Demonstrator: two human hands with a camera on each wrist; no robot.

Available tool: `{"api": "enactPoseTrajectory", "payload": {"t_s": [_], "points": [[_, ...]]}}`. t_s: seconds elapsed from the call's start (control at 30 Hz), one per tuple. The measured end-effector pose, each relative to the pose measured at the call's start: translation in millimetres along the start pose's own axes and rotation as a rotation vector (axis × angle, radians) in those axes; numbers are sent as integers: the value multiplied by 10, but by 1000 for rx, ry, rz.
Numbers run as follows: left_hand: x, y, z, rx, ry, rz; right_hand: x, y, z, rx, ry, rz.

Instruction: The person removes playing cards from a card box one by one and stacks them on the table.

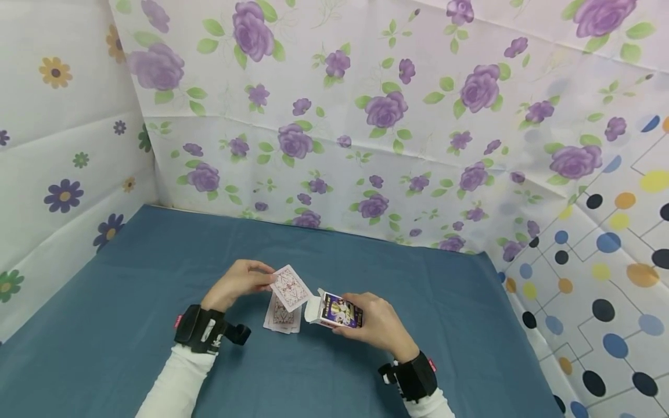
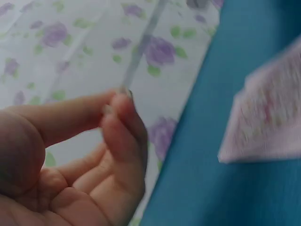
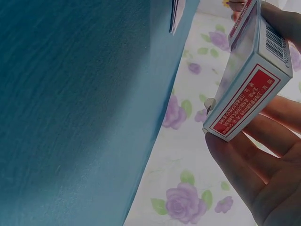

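My left hand (image 1: pixel 241 283) pinches a playing card (image 1: pixel 291 288) by its left corner, patterned back upward. In the left wrist view the fingertips meet, and the card appears only as a thin grey strip. Below it, a loose pile of playing cards (image 1: pixel 282 316) lies on the cloth; blurred patterned cards (image 2: pixel 273 110) fill that view's right edge. My right hand (image 1: pixel 377 322) grips a card box (image 1: pixel 340 310), fingers and thumb on opposite sides. Its open flap (image 1: pixel 313 309) points left toward the cards. In the right wrist view the box (image 3: pixel 249 96) shows a red printed panel and a barcode.
A dark blue cloth (image 1: pixel 251 383) covers the table. Behind it hangs a white wall cloth with purple roses (image 1: pixel 384 110). Side sheets with coloured flowers (image 1: pixel 64 195) and dots (image 1: pixel 603 310) stand left and right. Black cameras (image 1: pixel 201 330) are strapped to both wrists.
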State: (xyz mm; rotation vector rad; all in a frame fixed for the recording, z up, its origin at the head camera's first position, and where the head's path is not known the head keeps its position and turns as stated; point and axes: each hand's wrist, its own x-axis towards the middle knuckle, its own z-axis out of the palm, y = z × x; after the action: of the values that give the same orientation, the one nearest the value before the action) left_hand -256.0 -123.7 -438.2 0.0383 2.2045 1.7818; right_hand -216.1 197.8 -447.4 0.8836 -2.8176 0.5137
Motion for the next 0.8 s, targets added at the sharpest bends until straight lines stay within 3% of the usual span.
{"api": "enactPoseTrajectory", "payload": {"t_s": [0.1,0.2,0.37,0.5,0.8], "points": [[121,-57,-21,16,51,-40,-8,15,1,3,0,3],[223,-116,-47,40,54,-54,-18,24,-1,9,0,4],[312,-181,-34,110,-14,-45,-37,39,15,13,-13,7],[348,-216,14,183,-29,-30,-47,55,40,29,-23,10],[353,-207,169,412,116,14,-63,82,53,28,-37,14]]}}
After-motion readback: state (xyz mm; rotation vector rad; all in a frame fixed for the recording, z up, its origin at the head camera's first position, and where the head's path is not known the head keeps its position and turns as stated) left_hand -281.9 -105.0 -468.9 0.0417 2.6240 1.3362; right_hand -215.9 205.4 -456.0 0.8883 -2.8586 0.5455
